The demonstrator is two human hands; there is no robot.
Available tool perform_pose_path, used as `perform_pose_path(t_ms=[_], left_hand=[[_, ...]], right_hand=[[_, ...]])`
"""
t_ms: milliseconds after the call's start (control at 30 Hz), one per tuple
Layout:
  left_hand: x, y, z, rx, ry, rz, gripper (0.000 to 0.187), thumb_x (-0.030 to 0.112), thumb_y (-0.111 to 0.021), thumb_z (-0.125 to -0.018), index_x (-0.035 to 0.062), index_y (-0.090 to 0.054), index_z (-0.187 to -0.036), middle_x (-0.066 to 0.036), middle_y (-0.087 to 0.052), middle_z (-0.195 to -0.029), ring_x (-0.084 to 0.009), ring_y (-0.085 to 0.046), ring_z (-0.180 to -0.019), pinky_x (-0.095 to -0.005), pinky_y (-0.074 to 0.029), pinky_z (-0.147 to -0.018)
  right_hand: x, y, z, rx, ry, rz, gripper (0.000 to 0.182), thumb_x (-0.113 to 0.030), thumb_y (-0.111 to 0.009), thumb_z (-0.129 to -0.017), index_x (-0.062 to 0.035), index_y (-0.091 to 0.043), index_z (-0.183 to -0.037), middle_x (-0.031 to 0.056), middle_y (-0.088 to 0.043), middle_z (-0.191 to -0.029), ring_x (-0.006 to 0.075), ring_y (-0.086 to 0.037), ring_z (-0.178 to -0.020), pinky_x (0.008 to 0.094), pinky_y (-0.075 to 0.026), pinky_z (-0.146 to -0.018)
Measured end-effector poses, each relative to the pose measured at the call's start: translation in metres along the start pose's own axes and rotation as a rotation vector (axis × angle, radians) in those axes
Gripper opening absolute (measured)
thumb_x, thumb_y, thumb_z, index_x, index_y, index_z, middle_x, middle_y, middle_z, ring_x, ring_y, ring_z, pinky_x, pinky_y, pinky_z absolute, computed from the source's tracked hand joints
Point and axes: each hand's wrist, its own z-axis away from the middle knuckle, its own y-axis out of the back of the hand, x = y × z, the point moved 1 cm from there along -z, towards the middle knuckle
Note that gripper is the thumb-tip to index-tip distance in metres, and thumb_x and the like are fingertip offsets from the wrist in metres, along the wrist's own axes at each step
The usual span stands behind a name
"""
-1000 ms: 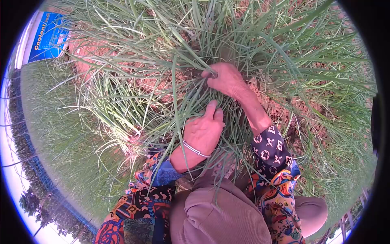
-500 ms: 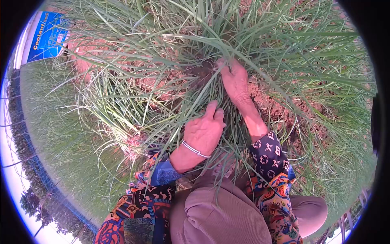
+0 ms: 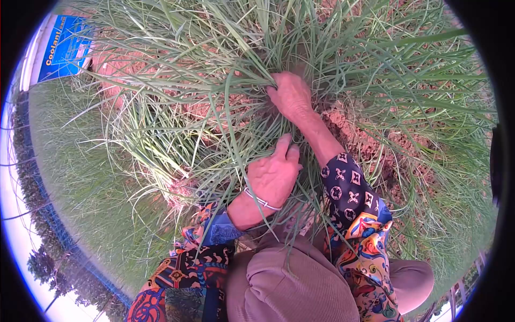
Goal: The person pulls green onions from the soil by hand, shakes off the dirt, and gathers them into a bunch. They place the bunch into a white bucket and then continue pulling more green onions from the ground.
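Note:
My right hand [image 3: 292, 95] is closed around the green stems of growing scallions [image 3: 265, 70], low down near the soil. Below it, my left hand [image 3: 272, 176], with a pale bangle at the wrist, is curled over a bunch of long scallion leaves [image 3: 300, 185] that spread toward my knees. Its index finger points up along them. To the left, a pile of pulled scallions [image 3: 161, 155] lies with white stalks and pinkish root ends [image 3: 179, 193] facing me. Leaves partly hide the fingertips of both hands.
Dense scallion plants [image 3: 429, 96] stand ahead and to the right. Reddish broken soil [image 3: 357, 131] shows right of my right forearm. A blue and white container marked "Coolant" [image 3: 61, 48] is at the upper left. My bent knees [image 3: 292, 284] are close below.
My right hand has shifted left and turned over, its back now facing up, onto stems left of where it was. My left hand has barely moved.

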Motion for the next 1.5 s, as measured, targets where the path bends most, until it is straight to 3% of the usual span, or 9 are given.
perform_pose_path(t_ms=[467, 600, 700, 833, 967, 1067, 1233, 1367, 1500], left_hand=[[-0.002, 0.009, 0.004, 0.091, -0.04, 0.119, 0.051, 0.022, -0.065, -0.082, 0.0024, -0.047, -0.125, -0.017, -0.044, -0.13, -0.0319, -0.064, -0.083, -0.0397, -0.052, -0.068], [-0.008, 0.023, 0.005, 0.308, 0.041, 0.789, 0.088, 0.029, -0.079, -0.072, -0.0029, -0.03, -0.138, -0.022, -0.038, -0.135, -0.0237, -0.062, -0.087, -0.0323, -0.052, -0.067], [-0.013, 0.018, 0.006, 0.316, -0.145, 1.398, 0.095, 0.038, -0.077, -0.073, -0.0037, -0.023, -0.14, -0.017, -0.034, -0.139, -0.0261, -0.053, -0.109, -0.0362, -0.047, -0.089], [-0.007, 0.019, 0.008, 0.273, -0.153, 1.371, 0.077, 0.043, -0.067, -0.081, -0.0023, -0.035, -0.135, -0.019, -0.04, -0.136, -0.0317, -0.048, -0.12, -0.0431, -0.036, -0.103], [0.004, 0.029, 0.01, 0.421, -0.073, 1.42, 0.037, 0.031, -0.048, -0.095, -0.0015, -0.06, -0.108, -0.018, -0.051, -0.128, -0.0273, -0.054, -0.112, -0.0395, -0.041, -0.097], [0.008, 0.054, 0.019, 0.526, -0.027, 1.394, 0.035, 0.031, -0.046, -0.096, -0.0015, -0.058, -0.103, -0.02, -0.055, -0.121, -0.0298, -0.058, -0.107, -0.0423, -0.045, -0.095], [0.024, 0.066, 0.024, 0.41, 0.027, 1.501, 0.036, 0.034, -0.047, -0.095, -0.0001, -0.056, -0.103, -0.019, -0.06, -0.109, -0.0247, -0.064, -0.083, -0.039, -0.053, -0.074], [0.045, 0.052, 0.002, 0.309, -0.016, 1.375, 0.036, 0.032, -0.048, -0.095, -0.0013, -0.057, -0.107, -0.017, -0.063, -0.101, -0.0215, -0.064, -0.074, -0.0352, -0.053, -0.066], [0.052, 0.047, -0.009, 0.289, -0.035, 1.374, 0.035, 0.029, -0.047, -0.096, -0.0019, -0.057, -0.108, -0.017, -0.063, -0.102, -0.0201, -0.065, -0.075, -0.0325, -0.054, -0.061]], right_hand=[[-0.01, 0.063, 0.025, 0.222, 0.041, -0.482, 0.021, -0.018, -0.051, -0.089, 0.001, -0.054, -0.097, 0.0211, -0.059, -0.082, 0.0417, -0.058, -0.082, 0.0482, -0.045, -0.072], [-0.045, 0.112, 0.074, 0.043, 0.079, -0.318, 0.019, -0.018, -0.049, -0.091, -0.0012, -0.045, -0.099, 0.023, -0.058, -0.075, 0.0431, -0.058, -0.074, 0.05, -0.044, -0.063], [-0.056, 0.109, 0.104, 0.048, 0.27, -0.248, 0.017, -0.012, -0.054, -0.084, -0.0013, -0.047, -0.096, 0.0174, -0.059, -0.077, 0.0384, -0.06, -0.073, 0.0458, -0.048, -0.06], [-0.06, 0.103, 0.131, -0.004, 0.394, -0.283, 0.017, -0.01, -0.057, -0.081, 0.0004, -0.053, -0.094, 0.0166, -0.059, -0.077, 0.0361, -0.061, -0.073, 0.0425, -0.05, -0.062], [-0.033, 0.122, 0.13, 0.135, 0.354, -0.618, 0.016, -0.01, -0.058, -0.079, 0.0003, -0.058, -0.092, 0.0166, -0.061, -0.081, 0.0344, -0.061, -0.074, 0.0403, -0.05, -0.066], [0.028, 0.141, 0.127, 0.151, -0.198, -0.358, 0.014, -0.011, -0.055, -0.078, 0.0012, -0.062, -0.081, 0.0214, -0.062, -0.073, 0.0394, -0.061, -0.072, 0.0423, -0.048, -0.065], [0.114, 0.104, 0.118, 0.194, -0.413, 0.0, 0.02, -0.012, -0.051, -0.078, 0.0025, -0.062, -0.088, 0.0251, -0.063, -0.076, 0.0431, -0.062, -0.077, 0.0486, -0.05, -0.072], [0.092, 0.084, 0.121, 0.304, 0.043, -0.011, 0.033, 0.002, -0.051, -0.075, 0.0012, -0.056, -0.109, 0.0215, -0.061, -0.099, 0.0392, -0.057, -0.093, 0.0438, -0.047, -0.085], [0.09, 0.072, 0.128, 0.276, 0.121, -0.032, 0.033, 0.004, -0.051, -0.075, -0.001, -0.058, -0.106, 0.0195, -0.059, -0.102, 0.0378, -0.054, -0.098, 0.0417, -0.046, -0.088]])
